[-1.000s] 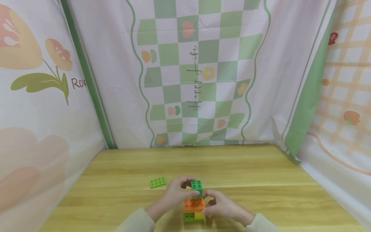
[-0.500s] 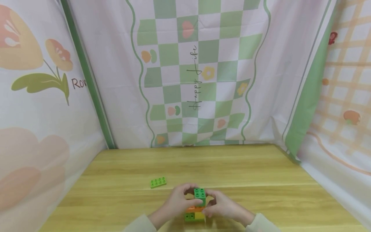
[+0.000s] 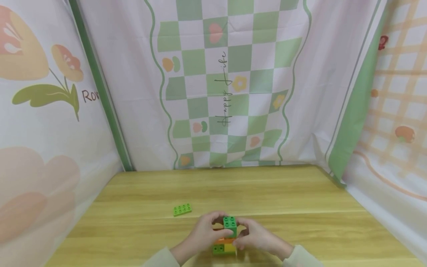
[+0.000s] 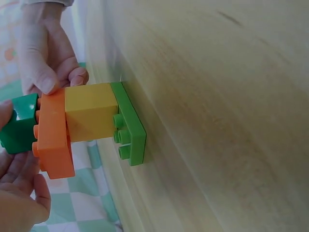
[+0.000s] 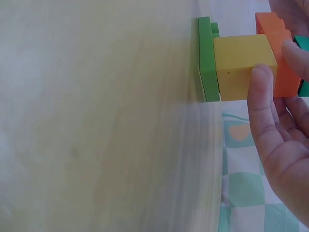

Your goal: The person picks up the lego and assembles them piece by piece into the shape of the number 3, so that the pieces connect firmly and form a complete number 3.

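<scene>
My left hand (image 3: 205,231) pinches a dark green toy building brick (image 3: 230,224) between thumb and fingers, on top of an orange brick (image 4: 53,137). Some orange studs show at the seam, so I cannot tell whether the green one is pressed fully down. Under the orange brick sits a yellow brick (image 4: 91,113), on a thin light green brick (image 4: 131,126) that lies on the table. My right hand (image 3: 258,235) steadies the stack from the right, its digits against the orange and yellow bricks in the right wrist view.
A loose flat lime-green brick (image 3: 182,210) with studs up lies on the wooden table (image 3: 283,200), left of and beyond the hands. Patterned cloth (image 3: 230,81) hangs behind the table and at both sides.
Since a second ago, my left hand has come down and slightly right with the green brick, onto the orange one. Over the last half second little has moved. My right hand has stayed by the stack.
</scene>
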`<state>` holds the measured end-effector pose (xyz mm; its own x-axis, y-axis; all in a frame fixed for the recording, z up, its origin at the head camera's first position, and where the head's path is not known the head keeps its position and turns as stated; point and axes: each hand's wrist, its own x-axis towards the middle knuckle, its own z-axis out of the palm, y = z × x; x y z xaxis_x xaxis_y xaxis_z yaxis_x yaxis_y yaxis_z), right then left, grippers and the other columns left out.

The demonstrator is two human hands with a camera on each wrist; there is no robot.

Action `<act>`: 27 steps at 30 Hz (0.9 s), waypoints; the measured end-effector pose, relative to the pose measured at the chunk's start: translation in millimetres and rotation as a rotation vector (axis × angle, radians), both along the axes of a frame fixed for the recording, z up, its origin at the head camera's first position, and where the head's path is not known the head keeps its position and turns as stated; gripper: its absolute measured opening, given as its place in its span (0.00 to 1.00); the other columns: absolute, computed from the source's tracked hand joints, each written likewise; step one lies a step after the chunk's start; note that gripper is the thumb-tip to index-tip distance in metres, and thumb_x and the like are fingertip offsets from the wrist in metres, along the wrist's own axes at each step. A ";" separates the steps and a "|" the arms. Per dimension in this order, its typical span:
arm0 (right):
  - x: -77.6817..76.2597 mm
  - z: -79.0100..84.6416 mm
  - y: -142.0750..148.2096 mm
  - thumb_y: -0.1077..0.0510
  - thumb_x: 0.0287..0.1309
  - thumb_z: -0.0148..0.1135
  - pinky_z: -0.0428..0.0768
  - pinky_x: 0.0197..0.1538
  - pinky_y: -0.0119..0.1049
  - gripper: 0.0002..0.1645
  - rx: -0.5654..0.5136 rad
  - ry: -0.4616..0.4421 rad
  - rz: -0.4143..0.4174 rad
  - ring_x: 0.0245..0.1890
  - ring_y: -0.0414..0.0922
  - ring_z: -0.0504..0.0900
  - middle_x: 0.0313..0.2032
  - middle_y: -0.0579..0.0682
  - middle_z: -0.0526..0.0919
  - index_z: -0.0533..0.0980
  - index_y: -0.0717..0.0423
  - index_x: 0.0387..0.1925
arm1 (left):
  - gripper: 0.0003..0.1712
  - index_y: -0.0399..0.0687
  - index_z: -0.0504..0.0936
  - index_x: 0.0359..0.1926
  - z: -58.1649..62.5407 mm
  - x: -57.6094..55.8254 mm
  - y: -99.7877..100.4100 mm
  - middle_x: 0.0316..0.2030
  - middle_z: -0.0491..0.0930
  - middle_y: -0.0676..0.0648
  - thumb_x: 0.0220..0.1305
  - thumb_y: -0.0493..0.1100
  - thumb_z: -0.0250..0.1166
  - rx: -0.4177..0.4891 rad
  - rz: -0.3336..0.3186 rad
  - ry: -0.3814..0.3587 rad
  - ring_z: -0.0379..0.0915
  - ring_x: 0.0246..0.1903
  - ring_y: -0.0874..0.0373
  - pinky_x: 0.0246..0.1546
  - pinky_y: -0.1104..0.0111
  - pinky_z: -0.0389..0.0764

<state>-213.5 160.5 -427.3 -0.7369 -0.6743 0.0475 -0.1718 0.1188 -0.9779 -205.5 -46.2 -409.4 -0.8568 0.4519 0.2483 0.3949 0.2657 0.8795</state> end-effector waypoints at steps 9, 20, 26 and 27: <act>0.4 1.1 0.5 0.65 0.54 0.62 0.79 0.33 0.36 0.23 -0.007 -0.012 0.006 0.31 0.49 0.79 0.40 0.61 0.78 0.69 0.63 0.52 | 0.18 0.52 0.80 0.45 1.4 0.2 0.3 0.34 0.78 0.62 0.53 0.51 0.68 -0.032 0.011 0.019 0.73 0.36 0.66 0.44 0.55 0.72; 2.1 2.1 0.6 0.64 0.53 0.63 0.80 0.34 0.39 0.22 0.006 -0.038 -0.013 0.31 0.50 0.79 0.35 0.62 0.79 0.70 0.62 0.51 | 0.20 0.52 0.80 0.46 0.8 -0.1 -2.5 0.34 0.79 0.62 0.53 0.52 0.68 -0.047 0.000 0.033 0.73 0.37 0.66 0.43 0.61 0.72; 1.8 1.7 0.5 0.64 0.53 0.63 0.79 0.34 0.38 0.23 -0.001 -0.041 -0.007 0.31 0.50 0.79 0.37 0.61 0.79 0.70 0.63 0.51 | 0.20 0.51 0.79 0.46 0.9 1.4 -3.5 0.36 0.78 0.62 0.53 0.51 0.68 -0.050 -0.016 0.082 0.73 0.37 0.67 0.43 0.60 0.74; 1.6 1.5 0.4 0.64 0.53 0.63 0.79 0.34 0.38 0.23 -0.003 -0.043 -0.006 0.31 0.50 0.79 0.37 0.61 0.79 0.70 0.63 0.52 | 0.19 0.51 0.79 0.46 0.7 1.6 -3.2 0.36 0.78 0.62 0.53 0.51 0.68 -0.050 -0.019 0.087 0.73 0.37 0.67 0.43 0.60 0.74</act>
<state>-211.9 161.0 -425.7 -0.7422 -0.6700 0.0178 -0.1291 0.1169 -0.9847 -204.0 -49.4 -408.7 -0.8242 0.4810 0.2987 0.4749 0.2999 0.8274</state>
